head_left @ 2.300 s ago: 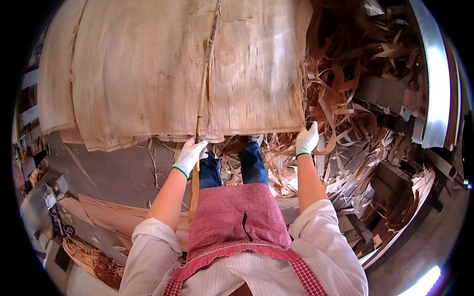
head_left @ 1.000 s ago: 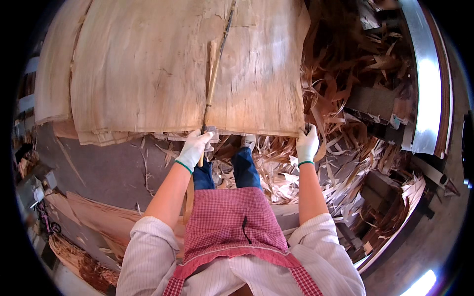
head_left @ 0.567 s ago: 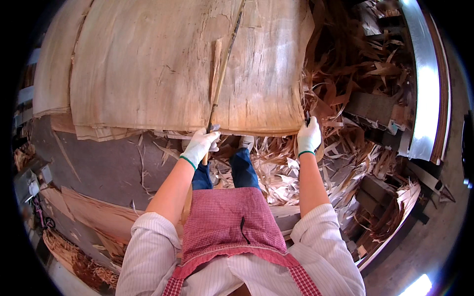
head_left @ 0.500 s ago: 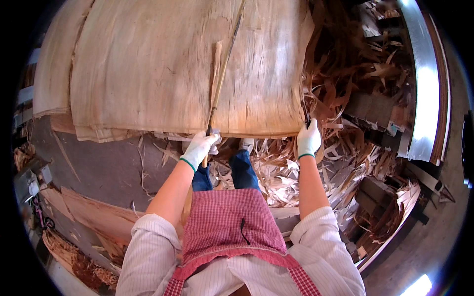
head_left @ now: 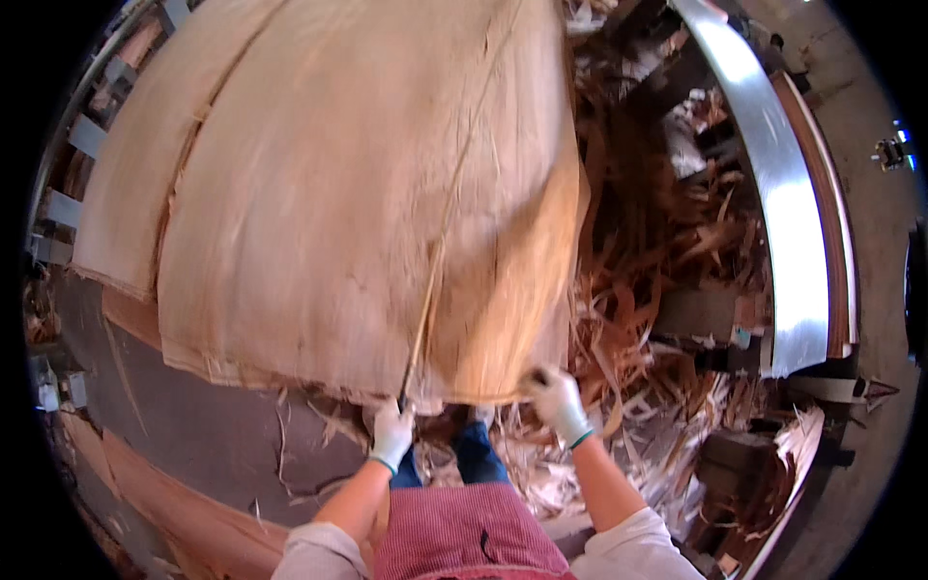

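Note:
A broad stack of pale wood veneer sheets (head_left: 309, 222) lies in front of me. My left hand (head_left: 391, 433), in a white glove with a green cuff, is closed round the dark lower end of a long thin stick (head_left: 423, 324), which reaches away over the top sheet. At the near right corner, my gloved right hand (head_left: 558, 401) is closed on the edge of a veneer sheet (head_left: 522, 300), whose right side is lifted and curls over toward the left. Something small and dark shows at the right fingertips, too blurred to name.
Torn veneer strips (head_left: 619, 261) pile up right of the stack and round my feet. Beyond them runs a shiny metal rail (head_left: 788, 222). Dark blocks (head_left: 730, 464) stand at the lower right. A grey floor panel (head_left: 222, 440) lies at left, with long veneer pieces (head_left: 174, 493) nearer me.
My right hand has moved left, folding the sheet's right side up and over. My left hand keeps its grip on the stick. The whole view has shifted, putting both hands lower in it.

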`<action>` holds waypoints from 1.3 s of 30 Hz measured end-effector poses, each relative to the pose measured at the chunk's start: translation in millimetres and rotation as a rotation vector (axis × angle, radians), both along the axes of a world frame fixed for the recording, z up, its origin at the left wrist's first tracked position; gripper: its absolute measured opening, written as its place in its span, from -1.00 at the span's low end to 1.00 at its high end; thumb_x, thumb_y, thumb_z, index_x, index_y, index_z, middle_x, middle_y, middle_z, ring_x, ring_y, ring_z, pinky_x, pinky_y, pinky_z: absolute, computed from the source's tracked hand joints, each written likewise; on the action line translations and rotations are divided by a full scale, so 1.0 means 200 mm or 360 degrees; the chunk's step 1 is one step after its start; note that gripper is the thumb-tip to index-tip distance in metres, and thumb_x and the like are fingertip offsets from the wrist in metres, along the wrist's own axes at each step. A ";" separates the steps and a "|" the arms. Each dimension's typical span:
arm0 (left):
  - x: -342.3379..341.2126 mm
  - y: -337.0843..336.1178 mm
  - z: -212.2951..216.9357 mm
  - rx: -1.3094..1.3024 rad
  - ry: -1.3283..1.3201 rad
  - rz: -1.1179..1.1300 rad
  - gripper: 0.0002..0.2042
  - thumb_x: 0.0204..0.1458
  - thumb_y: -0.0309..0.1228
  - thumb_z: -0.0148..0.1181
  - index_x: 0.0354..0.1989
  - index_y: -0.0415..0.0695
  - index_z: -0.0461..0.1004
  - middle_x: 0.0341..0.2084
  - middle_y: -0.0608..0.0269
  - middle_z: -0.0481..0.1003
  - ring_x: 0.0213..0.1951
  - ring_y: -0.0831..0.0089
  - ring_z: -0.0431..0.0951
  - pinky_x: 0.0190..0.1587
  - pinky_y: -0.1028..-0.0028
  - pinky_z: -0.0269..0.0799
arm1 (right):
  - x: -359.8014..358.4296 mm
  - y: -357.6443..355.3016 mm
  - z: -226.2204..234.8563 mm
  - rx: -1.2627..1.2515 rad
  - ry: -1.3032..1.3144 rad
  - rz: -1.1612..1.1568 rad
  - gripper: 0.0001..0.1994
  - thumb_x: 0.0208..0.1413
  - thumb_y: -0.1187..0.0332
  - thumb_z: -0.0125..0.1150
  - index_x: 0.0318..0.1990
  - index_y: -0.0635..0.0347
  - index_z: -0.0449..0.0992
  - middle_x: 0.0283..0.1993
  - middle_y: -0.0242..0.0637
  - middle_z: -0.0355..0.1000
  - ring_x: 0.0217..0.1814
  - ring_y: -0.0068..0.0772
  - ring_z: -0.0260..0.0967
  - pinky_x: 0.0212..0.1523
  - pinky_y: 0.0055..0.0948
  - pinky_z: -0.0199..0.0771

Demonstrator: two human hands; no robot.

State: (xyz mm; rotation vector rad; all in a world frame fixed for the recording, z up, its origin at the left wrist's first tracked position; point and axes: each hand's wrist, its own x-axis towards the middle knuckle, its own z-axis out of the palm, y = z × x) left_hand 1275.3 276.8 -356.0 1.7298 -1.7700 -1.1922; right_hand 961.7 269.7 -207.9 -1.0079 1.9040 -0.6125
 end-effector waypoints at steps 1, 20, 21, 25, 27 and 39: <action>-0.03 -0.02 0.06 0.0099 0.0115 0.0052 -0.82 0.09 -0.36 0.15 -0.32 -0.25 0.43 -0.69 0.25 0.38 -0.63 0.48 0.40 -0.53 0.38 0.31 | 0.12 -0.04 -0.04 0.0033 -0.0017 0.0068 -0.75 0.04 0.37 0.25 -0.13 0.25 0.51 -0.31 -0.19 0.53 -0.33 -0.41 0.44 -0.27 -0.43 0.45; -0.21 0.24 -0.02 0.0396 0.0449 -0.0564 -0.55 0.10 -0.17 0.03 0.13 -0.10 0.30 0.18 0.00 0.25 0.22 0.07 0.20 0.24 0.20 0.09 | 1.38 -0.73 -0.31 0.0338 0.0402 0.1383 -0.68 0.06 0.27 0.12 -0.05 0.21 0.42 -0.20 0.09 0.48 -0.09 0.09 0.45 -0.11 -0.10 0.45; -0.19 0.24 -0.05 0.0022 0.0357 -0.0577 -0.63 0.08 -0.23 0.04 0.03 -0.11 0.40 0.07 -0.03 0.37 0.13 0.01 0.32 0.16 0.16 0.20 | 1.38 -0.70 -0.26 0.0366 0.0424 0.1432 -0.63 0.05 0.21 0.14 -0.07 0.28 0.38 -0.22 0.14 0.47 -0.11 0.12 0.45 -0.13 -0.08 0.45; 0.25 -0.14 0.26 0.1315 0.1001 0.0374 -0.88 0.08 -0.40 0.11 -0.32 -0.19 0.47 -0.62 0.31 0.46 -0.58 0.41 0.46 -0.51 0.38 0.37 | 1.32 -0.61 0.05 0.0396 0.0293 0.0905 -0.29 0.07 -0.05 0.16 0.16 0.40 0.19 -0.25 0.23 0.47 -0.12 0.15 0.47 -0.14 -0.12 0.48; 0.48 -0.22 0.16 0.1267 0.0953 0.0315 -0.88 0.13 -0.35 0.13 -0.28 -0.13 0.44 -0.72 0.43 0.33 -0.76 0.60 0.28 -0.74 0.52 0.18 | 1.19 -0.41 -0.02 -0.0146 -0.0514 0.0473 -0.46 0.18 0.30 0.11 0.23 0.39 0.14 -0.18 -0.04 0.50 -0.21 -0.35 0.53 -0.19 -0.45 0.49; 0.38 -0.09 -0.16 0.0909 0.0013 0.0141 -0.38 0.05 0.14 0.06 -0.13 -0.31 0.41 -0.39 -0.14 0.54 -0.27 0.00 0.58 -0.19 0.21 0.48 | 0.96 -0.25 -0.45 0.0245 0.0312 0.0257 -0.68 0.07 0.14 0.13 -0.24 0.25 0.54 -0.45 0.01 0.47 -0.36 -0.09 0.48 -0.32 -0.26 0.40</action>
